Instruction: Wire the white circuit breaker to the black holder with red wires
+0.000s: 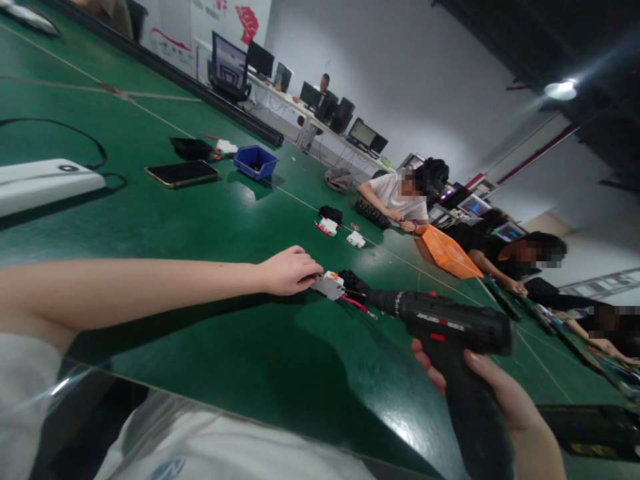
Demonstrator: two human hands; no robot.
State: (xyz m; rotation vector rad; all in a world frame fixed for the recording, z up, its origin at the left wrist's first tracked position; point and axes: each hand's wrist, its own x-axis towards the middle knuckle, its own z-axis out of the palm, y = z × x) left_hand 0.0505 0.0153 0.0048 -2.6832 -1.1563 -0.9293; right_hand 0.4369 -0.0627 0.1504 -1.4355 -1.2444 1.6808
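Right hand (510,393) grips one black, red-marked cordless drill (440,320); left hand (290,270) holds one white, orange-marked plastic block (329,287) before its tip; two white blocks (356,239) lie beyond on the green tabletop (280,230)

Drill's (453,330) base is lopped off at the near edge, and its lettering (440,323) is mush. Left hand (293,270) hides one end of the white module (330,287). Farther off, the blue bin's (245,167) dark contents (257,166) (bits of something?) are too tiny to name.
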